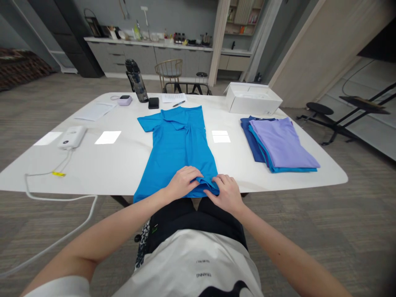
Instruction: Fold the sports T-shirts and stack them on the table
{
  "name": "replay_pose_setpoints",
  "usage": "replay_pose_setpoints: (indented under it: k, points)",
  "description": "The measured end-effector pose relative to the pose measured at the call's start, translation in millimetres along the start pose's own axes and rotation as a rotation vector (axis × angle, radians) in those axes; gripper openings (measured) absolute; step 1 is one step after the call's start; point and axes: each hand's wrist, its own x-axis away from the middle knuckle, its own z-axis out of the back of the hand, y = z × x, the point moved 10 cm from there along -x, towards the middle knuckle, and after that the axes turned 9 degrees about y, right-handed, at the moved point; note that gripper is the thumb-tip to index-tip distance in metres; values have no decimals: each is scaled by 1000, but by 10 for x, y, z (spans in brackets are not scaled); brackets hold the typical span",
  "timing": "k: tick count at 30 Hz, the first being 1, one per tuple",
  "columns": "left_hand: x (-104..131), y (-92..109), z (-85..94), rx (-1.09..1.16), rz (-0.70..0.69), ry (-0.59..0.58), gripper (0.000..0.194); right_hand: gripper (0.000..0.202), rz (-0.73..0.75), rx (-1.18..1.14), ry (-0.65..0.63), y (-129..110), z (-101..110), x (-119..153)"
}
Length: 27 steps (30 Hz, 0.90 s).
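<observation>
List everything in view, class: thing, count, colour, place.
Fabric shirt: 1, bright blue, table front
Folded fabric stack: 1, lavender over blues, right
Rectangular box: 1, white, back right
Plastic bottle: 1, dark, back left
Square case: 1, black, beside bottle
Rounded case: 1, lavender, beside bottle
Papers: 2+, white, back and left
Slim pen: 1, dark, back
Boxy device: 1, white, left
Cabling: unclear, white, left
Smooth table: 1, white, centre
Slatted chair: 1, gold, behind
Round stools: 2, black, right and behind
Kitchen cabinets: several, grey, background
Kitchenware: unclear, mixed, background
Left hand, right hand: 2, bare, shirt hem
</observation>
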Motion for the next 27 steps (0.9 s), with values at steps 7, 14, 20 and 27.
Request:
replay_pose_setpoints:
  k: [7, 14, 20, 27]
  points:
    - [-84, 150, 74, -47, -114, -28, 23, 29, -124, 35, 67, 253, 159, 48]
    - [192, 223, -242, -112, -227, -312, 21, 24, 208, -54, -119, 206, 143, 190]
    - [215, 180, -256, -96, -164, -337, 33, 27, 205, -135, -208, 267, 108, 154]
    - [126, -2, -270, -253, -142, -285, 28, 31, 196, -75, -249, 341, -39, -22]
